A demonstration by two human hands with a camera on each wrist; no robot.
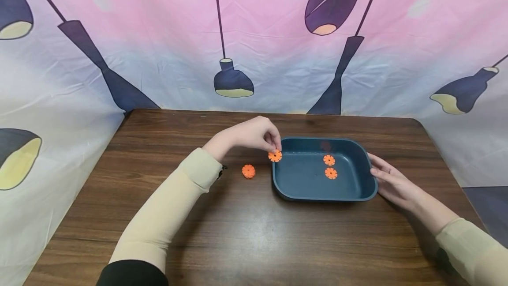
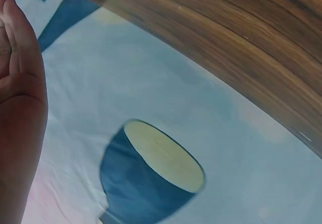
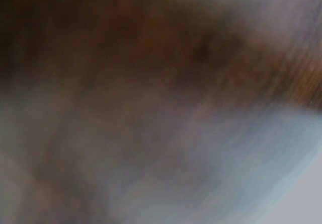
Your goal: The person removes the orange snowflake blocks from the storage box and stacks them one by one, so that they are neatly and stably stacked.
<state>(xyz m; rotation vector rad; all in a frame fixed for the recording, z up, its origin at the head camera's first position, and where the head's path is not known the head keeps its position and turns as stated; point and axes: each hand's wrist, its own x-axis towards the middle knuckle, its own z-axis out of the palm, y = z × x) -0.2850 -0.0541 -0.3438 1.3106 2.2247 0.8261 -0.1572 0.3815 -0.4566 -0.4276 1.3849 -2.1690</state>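
My left hand (image 1: 259,133) pinches an orange notched plastic disc (image 1: 275,156) between thumb and fingertips, right at the left rim of a dark blue rectangular tray (image 1: 305,191). Two similar orange discs, an upper one (image 1: 329,160) and a lower one (image 1: 331,173), lie flat inside the tray, right of its middle. A small stack of orange discs (image 1: 248,171) sits on the wood left of the tray. At the tray's right end, my right hand (image 1: 393,182) holds the side, thumb by the rim. The left hand (image 2: 20,83) fills the left edge of its wrist view; the right wrist view is blurred.
The tray stands on a dark brown wooden table (image 1: 238,242). Behind the table hangs a patterned cloth (image 1: 178,69) with printed lamps, close to its back edge. The left forearm crosses the table's left half.
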